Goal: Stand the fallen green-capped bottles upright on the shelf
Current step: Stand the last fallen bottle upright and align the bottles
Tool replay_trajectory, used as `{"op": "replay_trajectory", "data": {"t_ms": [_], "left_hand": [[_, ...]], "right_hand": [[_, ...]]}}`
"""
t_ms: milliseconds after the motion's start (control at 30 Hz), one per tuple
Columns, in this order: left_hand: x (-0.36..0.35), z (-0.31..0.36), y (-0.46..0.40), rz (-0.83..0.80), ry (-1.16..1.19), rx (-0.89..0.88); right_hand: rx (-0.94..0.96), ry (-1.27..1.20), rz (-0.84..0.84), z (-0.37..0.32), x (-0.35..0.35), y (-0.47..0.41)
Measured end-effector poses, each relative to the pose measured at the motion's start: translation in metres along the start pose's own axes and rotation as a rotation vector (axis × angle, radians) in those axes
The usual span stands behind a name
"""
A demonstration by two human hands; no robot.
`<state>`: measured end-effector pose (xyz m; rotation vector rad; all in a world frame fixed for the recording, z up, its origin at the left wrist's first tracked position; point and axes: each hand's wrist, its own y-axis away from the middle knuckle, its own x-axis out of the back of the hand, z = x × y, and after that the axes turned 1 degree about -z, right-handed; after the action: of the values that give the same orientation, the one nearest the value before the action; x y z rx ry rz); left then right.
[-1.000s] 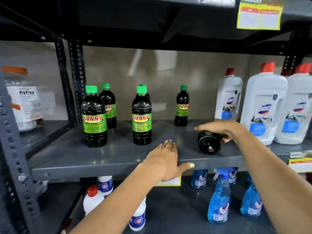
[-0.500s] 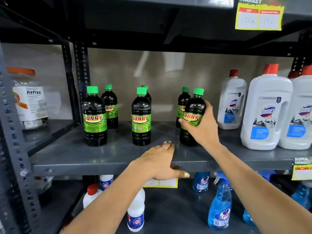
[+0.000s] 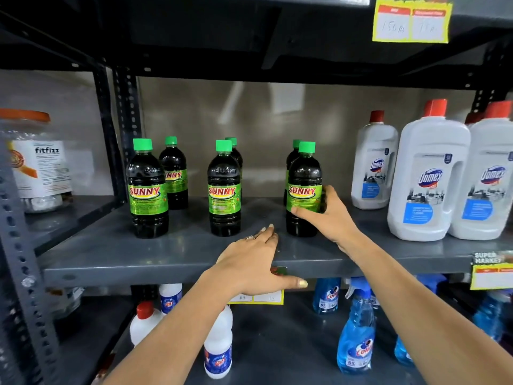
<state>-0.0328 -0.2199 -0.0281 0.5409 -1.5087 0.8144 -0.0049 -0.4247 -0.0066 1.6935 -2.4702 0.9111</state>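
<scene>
Several dark bottles with green caps and green SUNNY labels stand upright on the grey shelf (image 3: 177,254). My right hand (image 3: 330,215) is wrapped around the lower part of the front right bottle (image 3: 304,179), which stands upright on the shelf. Another bottle (image 3: 293,154) is partly hidden behind it. The front middle bottle (image 3: 224,190) and front left bottle (image 3: 147,190) each have one behind them too. My left hand (image 3: 254,262) lies flat on the shelf's front edge, thumb under the lip, holding nothing.
Large white Domex bottles (image 3: 429,179) with red caps stand at the right of the same shelf. A fitfizz jar (image 3: 36,162) sits on the neighbouring shelf at left. Blue spray bottles (image 3: 356,329) and small white bottles (image 3: 219,345) fill the shelf below. Price tags hang on shelf edges.
My right hand lifted the lying bottle from the shelf's right side, carried it left, and set it upright in front of the right rear bottle. My left hand stayed on the shelf edge.
</scene>
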Motion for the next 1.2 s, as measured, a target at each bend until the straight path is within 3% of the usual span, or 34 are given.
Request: {"op": "replay_trajectory", "data": {"t_ms": [1067, 1200], "left_hand": [[0.006, 0.004, 0.004, -0.017, 0.009, 0.018], [0.011, 0.0, 0.007, -0.023, 0.178, 0.023]], "right_hand": [[0.038, 0.085, 0.047, 0.002, -0.001, 0.004], [0.025, 0.071, 0.031, 0.001, 0.0, 0.006]]}}
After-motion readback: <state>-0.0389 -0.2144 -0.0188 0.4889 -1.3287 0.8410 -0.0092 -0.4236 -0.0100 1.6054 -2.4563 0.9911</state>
